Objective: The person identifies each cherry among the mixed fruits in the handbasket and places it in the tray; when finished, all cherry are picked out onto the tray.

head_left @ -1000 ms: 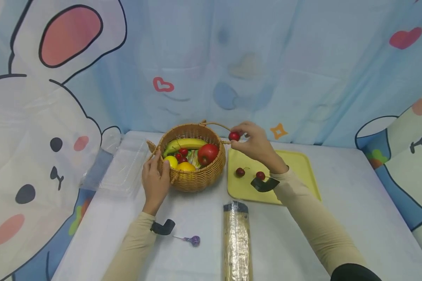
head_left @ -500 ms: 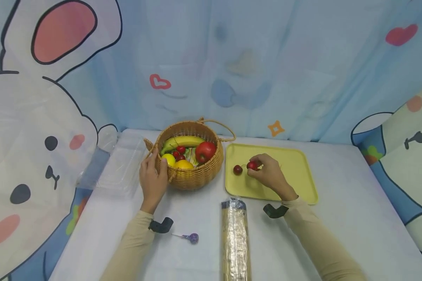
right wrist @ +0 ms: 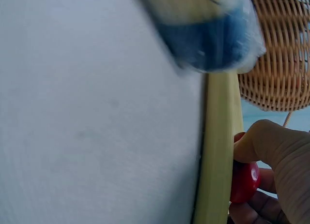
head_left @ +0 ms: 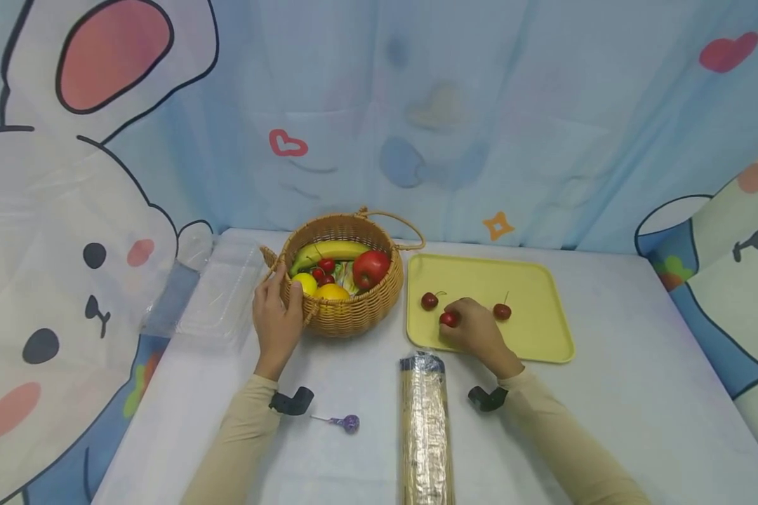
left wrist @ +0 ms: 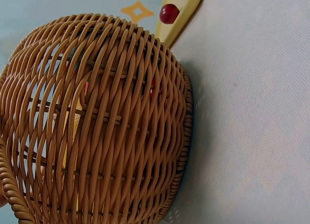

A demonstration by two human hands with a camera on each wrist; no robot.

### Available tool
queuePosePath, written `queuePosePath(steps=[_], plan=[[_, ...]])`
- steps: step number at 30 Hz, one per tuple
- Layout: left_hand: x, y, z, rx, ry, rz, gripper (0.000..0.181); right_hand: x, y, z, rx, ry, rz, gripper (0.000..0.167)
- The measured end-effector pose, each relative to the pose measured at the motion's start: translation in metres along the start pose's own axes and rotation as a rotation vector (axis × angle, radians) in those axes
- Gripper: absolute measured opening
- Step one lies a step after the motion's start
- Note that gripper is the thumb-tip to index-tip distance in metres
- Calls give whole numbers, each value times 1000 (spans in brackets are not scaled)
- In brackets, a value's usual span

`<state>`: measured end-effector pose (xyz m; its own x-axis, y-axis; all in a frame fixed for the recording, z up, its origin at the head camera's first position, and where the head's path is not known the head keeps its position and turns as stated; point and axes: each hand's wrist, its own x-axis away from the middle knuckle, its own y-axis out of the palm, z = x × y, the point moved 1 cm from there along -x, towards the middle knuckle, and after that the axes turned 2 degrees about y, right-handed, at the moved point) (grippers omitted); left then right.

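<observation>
Right hand point(head_left: 476, 333): thumb and fingers pinch a cherry point(head_left: 448, 320) at the tray's front left; the hand covers much of it, so whether it touches the tray point(head_left: 537, 287) is unclear.
Left hand point(head_left: 276, 326): touches the basket point(head_left: 350, 324) at its near left; I cannot tell whether it grips the rim, and the left wrist view catches only a sliver of finger.
Tray: 2 more cherries point(head_left: 502, 311), 1 each side of the right hand.
Basket: banana point(head_left: 337, 250), apple point(head_left: 371, 270), other fruit, partly overlapping.
Worktop point(head_left: 632, 337): lollipop point(head_left: 350, 423); roll point(head_left: 425, 428), cut off below; clear box point(head_left: 224, 301), outline faint.
</observation>
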<state>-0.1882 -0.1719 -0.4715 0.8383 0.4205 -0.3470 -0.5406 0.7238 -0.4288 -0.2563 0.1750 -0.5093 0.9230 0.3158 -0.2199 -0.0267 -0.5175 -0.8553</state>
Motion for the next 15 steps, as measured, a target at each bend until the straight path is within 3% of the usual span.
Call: queuePosePath(steps=[9, 15], plan=[[0, 2, 0, 1, -23, -5, 52, -5, -12, -8, 64, -45, 51, 32], [0, 1, 1, -3, -11, 3, 52, -38, -45, -61, -68, -101, 95, 30]])
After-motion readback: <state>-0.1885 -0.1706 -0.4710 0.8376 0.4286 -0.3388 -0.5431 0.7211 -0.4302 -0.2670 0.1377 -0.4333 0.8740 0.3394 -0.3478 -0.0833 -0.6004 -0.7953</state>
